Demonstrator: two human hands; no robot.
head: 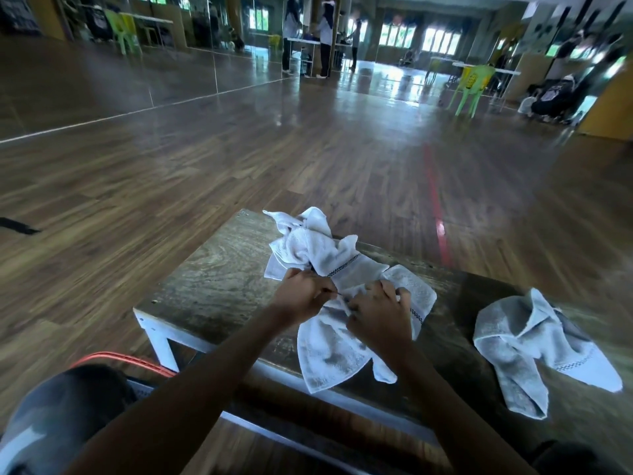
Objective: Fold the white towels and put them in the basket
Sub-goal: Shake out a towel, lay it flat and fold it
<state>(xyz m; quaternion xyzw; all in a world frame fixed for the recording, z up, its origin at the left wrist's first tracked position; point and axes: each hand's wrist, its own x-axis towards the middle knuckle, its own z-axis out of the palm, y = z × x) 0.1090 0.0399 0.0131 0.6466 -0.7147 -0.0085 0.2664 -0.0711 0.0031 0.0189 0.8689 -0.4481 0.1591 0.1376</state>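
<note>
A heap of crumpled white towels (310,245) lies on the far part of a low wooden table (219,279). One white towel (329,347) with a dark checked stripe hangs over the table's near edge. My left hand (301,296) and my right hand (378,315) both pinch this towel's upper edge, close together. Another crumpled white towel (534,344) lies apart on the right of the table. An orange rim, perhaps the basket (123,358), shows by the table's near left leg; most of it is hidden.
The table has white metal legs (164,344) and stands on a wide wooden floor with a red line (435,204). Green plastic chairs (474,84), tables and several people stand far off by the mirrored walls.
</note>
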